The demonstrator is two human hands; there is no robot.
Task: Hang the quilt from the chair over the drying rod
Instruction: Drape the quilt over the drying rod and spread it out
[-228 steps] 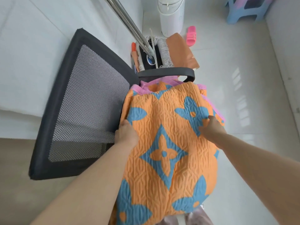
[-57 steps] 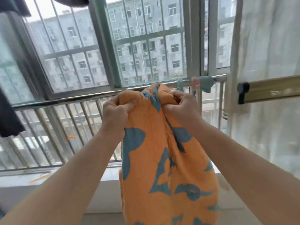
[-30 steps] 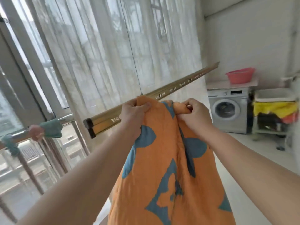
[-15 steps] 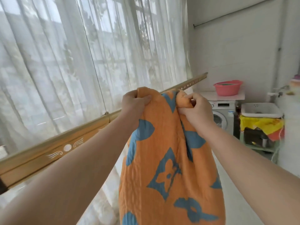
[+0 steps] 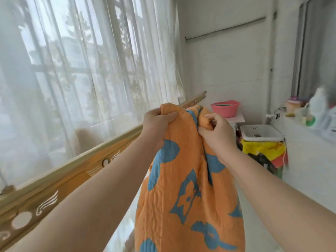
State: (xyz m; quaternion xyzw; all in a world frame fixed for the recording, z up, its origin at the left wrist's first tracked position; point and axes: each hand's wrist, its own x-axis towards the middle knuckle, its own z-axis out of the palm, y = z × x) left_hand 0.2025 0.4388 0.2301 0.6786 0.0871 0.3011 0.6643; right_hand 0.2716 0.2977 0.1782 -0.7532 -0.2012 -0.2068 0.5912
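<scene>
Both fists are clamped on the top edge of the orange-and-blue quilt (image 5: 189,188), left hand (image 5: 156,120) and right hand (image 5: 214,131) side by side, the cloth hanging down between the arms. Just behind runs the golden drying rod (image 5: 76,170); beyond it, sheer curtains (image 5: 81,60) and a pink basin (image 5: 225,108).

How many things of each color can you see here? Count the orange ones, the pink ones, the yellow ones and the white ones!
Orange: 1, the quilt, gripped by the left hand and right hand
Gold: 1, the drying rod
Pink: 1, the basin
Yellow: 1, the cloth
White: 2, the sink and the curtain
Total: 6
</scene>
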